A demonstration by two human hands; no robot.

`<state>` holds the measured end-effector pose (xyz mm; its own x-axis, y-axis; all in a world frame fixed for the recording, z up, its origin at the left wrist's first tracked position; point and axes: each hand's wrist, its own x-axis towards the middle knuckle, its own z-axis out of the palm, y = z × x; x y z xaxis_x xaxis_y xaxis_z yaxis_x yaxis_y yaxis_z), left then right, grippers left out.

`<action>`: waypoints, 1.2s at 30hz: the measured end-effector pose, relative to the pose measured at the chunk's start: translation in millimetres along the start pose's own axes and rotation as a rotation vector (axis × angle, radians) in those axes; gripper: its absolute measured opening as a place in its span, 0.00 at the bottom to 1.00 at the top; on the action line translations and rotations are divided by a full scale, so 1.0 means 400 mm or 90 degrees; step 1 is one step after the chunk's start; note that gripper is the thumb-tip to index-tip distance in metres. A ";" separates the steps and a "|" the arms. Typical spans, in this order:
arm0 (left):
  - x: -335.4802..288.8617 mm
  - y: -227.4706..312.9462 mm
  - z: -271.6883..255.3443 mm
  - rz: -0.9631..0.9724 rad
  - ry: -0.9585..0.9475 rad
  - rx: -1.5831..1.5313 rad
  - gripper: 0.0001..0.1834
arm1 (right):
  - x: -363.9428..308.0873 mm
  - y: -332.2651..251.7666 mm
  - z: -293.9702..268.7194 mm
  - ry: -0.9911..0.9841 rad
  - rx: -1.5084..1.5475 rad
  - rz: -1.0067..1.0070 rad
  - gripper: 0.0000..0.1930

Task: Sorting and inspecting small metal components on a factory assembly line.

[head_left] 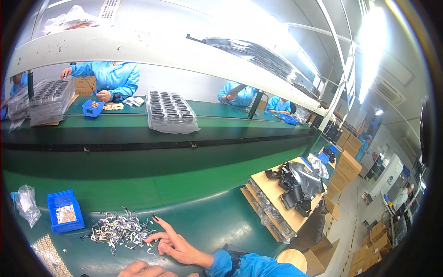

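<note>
While the right hand [173, 243] lies flat on the green table [207, 221] with fingers spread and gripping nothing, its fingertips touch the pile of small metal parts [117, 229] at its ten o'clock. The left hand [143, 269] shows only partly at six o'clock; its grip cannot be told. A blue bin [65, 210] stands at the pile's nine o'clock, a clear bag [26, 203] beyond it.

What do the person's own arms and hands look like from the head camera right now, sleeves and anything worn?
The right hand is bare, no glove, with dark-painted fingernails. Its forearm wears a bright blue sleeve, and a black strap-like band sits at the wrist over the cuff. The left hand is also bare; only part of it shows at the lower edge, so its sleeve is out of view.
</note>
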<state>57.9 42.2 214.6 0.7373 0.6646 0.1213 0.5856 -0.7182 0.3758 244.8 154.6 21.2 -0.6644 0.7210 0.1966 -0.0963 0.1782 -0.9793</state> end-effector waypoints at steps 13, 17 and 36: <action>0.000 0.002 0.001 -0.001 -0.005 -0.002 0.29 | 0.000 -0.005 0.002 0.003 -0.003 0.008 0.39; 0.000 0.000 0.001 0.002 0.001 -0.001 0.29 | 0.001 -0.007 0.001 0.004 -0.002 0.015 0.39; 0.001 -0.001 0.002 0.006 0.003 0.005 0.29 | 0.000 -0.004 0.001 -0.003 -0.004 0.014 0.41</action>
<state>58.2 42.4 213.9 0.7415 0.6583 0.1295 0.5811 -0.7266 0.3666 244.5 153.9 22.9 -0.6693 0.7221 0.1751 -0.0767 0.1673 -0.9829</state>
